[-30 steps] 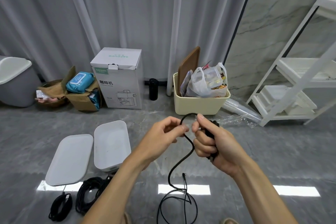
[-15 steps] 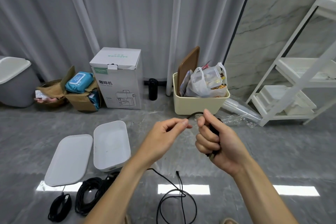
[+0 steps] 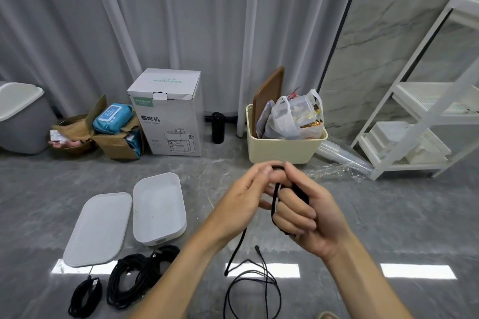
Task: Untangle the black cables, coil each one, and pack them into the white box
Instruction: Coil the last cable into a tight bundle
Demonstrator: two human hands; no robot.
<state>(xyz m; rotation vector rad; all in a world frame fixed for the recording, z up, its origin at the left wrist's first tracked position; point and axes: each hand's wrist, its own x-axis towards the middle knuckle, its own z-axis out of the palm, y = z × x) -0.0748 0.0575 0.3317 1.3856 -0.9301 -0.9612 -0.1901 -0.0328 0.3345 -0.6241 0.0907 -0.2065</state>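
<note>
Right hand: the right hand [image 3: 308,215] is held up over the grey marble-look floor [image 3: 388,215], its fingers [image 3: 293,213] curled tight around a small bundle of thin black cable [image 3: 275,204].
Left hand: the left hand [image 3: 246,197] meets it from the side, thumb and forefinger pinching the same cable at the top of the loop.
Cable in hand: it hangs from the hands down to the floor, where the slack lies in loose loops with a plug end showing.
White box: the open white rectangular plastic box [image 3: 159,208] sits on the floor left of the hands, its flat white lid [image 3: 99,228] just beside it.
Other cables: a large coiled black cable [image 3: 134,277] lies in front of the box, and a smaller black bundle [image 3: 85,298] to its left.
Background: a white cardboard appliance carton [image 3: 168,111] and a cream plastic bin [image 3: 282,147] stand by the grey curtain.
</note>
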